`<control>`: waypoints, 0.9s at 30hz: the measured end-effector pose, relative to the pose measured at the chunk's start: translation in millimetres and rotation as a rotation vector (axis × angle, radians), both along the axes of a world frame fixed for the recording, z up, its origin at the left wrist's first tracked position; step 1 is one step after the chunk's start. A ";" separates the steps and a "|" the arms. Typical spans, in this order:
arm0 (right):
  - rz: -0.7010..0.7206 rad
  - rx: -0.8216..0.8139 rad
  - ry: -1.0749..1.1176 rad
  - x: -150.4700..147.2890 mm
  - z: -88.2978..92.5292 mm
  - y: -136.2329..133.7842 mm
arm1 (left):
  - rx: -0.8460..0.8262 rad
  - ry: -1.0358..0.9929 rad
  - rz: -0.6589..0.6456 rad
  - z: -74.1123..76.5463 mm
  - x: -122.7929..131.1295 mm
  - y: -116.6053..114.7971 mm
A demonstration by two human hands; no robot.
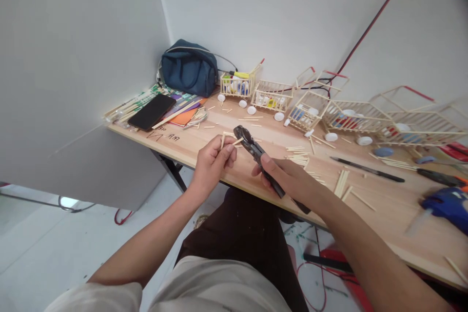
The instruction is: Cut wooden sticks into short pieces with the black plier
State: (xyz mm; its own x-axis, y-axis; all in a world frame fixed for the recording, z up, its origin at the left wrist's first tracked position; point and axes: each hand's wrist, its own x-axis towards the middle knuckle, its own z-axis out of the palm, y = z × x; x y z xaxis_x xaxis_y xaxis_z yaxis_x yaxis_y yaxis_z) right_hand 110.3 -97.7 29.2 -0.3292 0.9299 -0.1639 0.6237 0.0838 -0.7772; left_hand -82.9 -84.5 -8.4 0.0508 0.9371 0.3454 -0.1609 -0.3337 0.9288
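Between the thumb and fingers of my left hand (215, 158) are thin wooden sticks (237, 142), joined at an angle. My right hand (280, 173) is wrapped round the dark handles of a pair of pliers (252, 145). The pliers' head lies at the right end of the sticks; whether the jaws touch them I cannot tell. Both hands are above the front edge of the wooden table (204, 144). Short cut sticks (298, 156) lie just beyond my right hand, and a bundle of longer sticks (341, 184) rests to its right.
Several small stick-built carts (272, 96) with white wheels stand along the wall. At the left are a blue bag (190, 68), a black phone (151, 111) and coloured sheets (185, 116). A pen (367, 169) and a blue glue gun (448, 207) lie at the right.
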 end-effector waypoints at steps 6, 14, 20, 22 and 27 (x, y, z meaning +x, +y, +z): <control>-0.027 0.017 0.005 -4.9 4.0 -4.8 | 0.027 0.162 0.129 5.5 3.1 -7.8; -0.047 0.060 -0.034 -6.9 1.4 -7.5 | 0.062 0.363 0.184 11.6 1.4 -14.5; -0.022 0.099 -0.044 -7.3 -1.4 -9.5 | 0.124 0.566 0.226 17.9 -1.5 -17.3; -0.004 0.102 -0.042 -7.8 -2.1 -10.0 | 0.136 0.613 0.240 18.9 -2.8 -17.8; -0.009 0.128 -0.081 -9.0 -4.8 -9.8 | 0.175 0.700 0.272 19.3 -5.8 -18.0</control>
